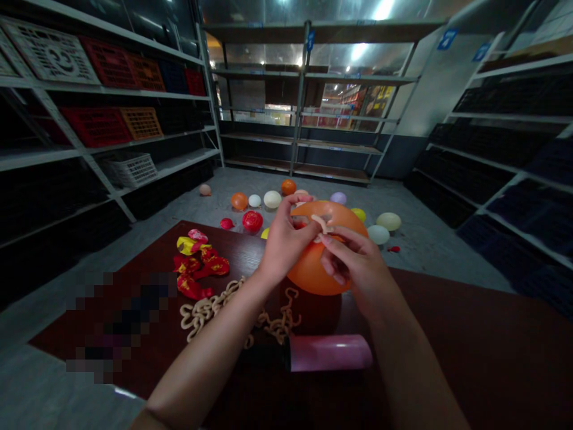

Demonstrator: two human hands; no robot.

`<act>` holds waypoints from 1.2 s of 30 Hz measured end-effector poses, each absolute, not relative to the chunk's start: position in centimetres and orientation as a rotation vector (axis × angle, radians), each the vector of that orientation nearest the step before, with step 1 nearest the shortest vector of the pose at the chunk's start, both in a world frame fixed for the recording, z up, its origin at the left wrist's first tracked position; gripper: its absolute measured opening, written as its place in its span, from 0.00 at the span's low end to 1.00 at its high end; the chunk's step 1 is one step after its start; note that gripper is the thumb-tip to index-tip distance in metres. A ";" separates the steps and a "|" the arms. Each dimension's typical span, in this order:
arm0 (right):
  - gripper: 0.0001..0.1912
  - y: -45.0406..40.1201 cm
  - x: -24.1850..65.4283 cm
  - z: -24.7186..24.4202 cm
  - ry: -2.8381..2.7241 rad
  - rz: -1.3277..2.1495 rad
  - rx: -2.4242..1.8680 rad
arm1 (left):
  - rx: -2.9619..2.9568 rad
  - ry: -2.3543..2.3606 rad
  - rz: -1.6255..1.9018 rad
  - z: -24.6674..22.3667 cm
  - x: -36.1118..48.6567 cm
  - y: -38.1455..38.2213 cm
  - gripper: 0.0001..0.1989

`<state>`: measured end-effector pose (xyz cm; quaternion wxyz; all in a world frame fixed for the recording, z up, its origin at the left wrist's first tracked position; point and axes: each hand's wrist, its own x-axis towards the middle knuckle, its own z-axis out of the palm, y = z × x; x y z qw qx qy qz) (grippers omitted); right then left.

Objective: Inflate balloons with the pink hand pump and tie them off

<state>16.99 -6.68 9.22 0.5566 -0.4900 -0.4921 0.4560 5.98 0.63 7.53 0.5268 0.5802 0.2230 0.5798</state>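
An inflated orange balloon (311,269) rests against the table, and both my hands hold it up at its pale, twisted neck (323,226). My left hand (284,240) pinches the neck from the left. My right hand (353,263) grips it from the right, with its fingers lying across the balloon. Limp red-and-yellow balloons (197,266) lie on the dark red table (250,254) left of my left forearm. A tangled cream-coloured chain (208,313) lies under that forearm. A pink cylinder (331,352) lies nearest my right forearm.
Inflated balloons of several colours (272,199) lie on the grey floor beyond the table. Metal shelving (295,101) stands ahead, and shelves with plastic crates (110,126) line the left. More shelves stand right. A pixelated patch covers the table's left part.
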 end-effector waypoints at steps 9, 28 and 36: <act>0.16 -6.3 16.8 8.7 -1.117 1.066 -1.137 | 1.428 0.572 1.458 7.6 6.1 0.8 0.21; 0.15 -5.0 19.6 7.6 -1.182 0.801 -1.159 | 1.978 0.390 1.218 6.8 6.0 0.4 0.22; 0.12 -5.3 19.1 7.6 -1.273 0.499 -1.254 | 2.185 0.644 1.361 6.6 6.8 -0.6 0.11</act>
